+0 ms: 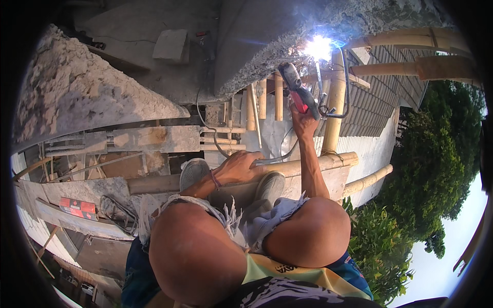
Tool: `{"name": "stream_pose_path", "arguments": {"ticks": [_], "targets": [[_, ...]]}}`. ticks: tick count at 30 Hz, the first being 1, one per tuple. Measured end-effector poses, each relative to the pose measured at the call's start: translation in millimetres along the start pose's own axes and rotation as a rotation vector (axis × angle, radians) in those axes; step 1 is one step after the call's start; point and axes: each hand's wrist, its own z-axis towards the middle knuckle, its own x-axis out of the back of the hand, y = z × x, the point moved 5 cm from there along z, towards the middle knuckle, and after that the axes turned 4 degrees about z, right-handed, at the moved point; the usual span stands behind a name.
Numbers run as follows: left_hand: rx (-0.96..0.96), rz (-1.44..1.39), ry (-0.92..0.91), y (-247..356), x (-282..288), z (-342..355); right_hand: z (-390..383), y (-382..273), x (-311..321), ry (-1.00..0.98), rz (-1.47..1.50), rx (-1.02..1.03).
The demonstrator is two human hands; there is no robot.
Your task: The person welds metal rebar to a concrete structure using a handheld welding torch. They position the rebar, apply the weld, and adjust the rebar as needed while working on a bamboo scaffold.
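My right hand (305, 122) is closed round the handle of a red and black welding electrode holder (303, 97). Just above the holder burns a bright welding arc (319, 47), with sparks at the edge of the rough concrete; the glare hides the joint. Right of the holder hangs a bent metal rod (347, 84). My left hand (239, 167) is closed over the grey welding cable (280, 158), low beside a thick bamboo pole (328, 161). The cable runs from there toward the holder, and another length goes up to the concrete.
My shoes stand by planks (154, 139) and bamboo high above ground. A broken concrete slab (97, 92) juts in at left, with a pale block (172, 45) beyond. A red box (78, 207) and coiled wire (117, 213) lie at lower left. Trees (431, 169) fill the right.
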Motion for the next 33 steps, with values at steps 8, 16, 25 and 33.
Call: {"name": "stream_pose_path", "arguments": {"ticks": [8,16,25,33], "targets": [[0.015,-0.007,-0.021,-0.1,-1.2,0.0,-7.1,-8.9,0.7,-0.010,-0.013,0.065],[-0.003,0.006,-0.014,-1.0,-1.7,0.0,-11.4,-6.1,0.4,0.055,0.023,0.069],[-0.008,-0.014,0.019,2.2,0.3,0.6,-1.6,-4.0,0.9,0.060,-0.008,0.162],[-0.010,-0.034,0.005,2.3,-0.2,1.4,-0.1,-4.1,0.9,0.064,0.038,0.142]]}}
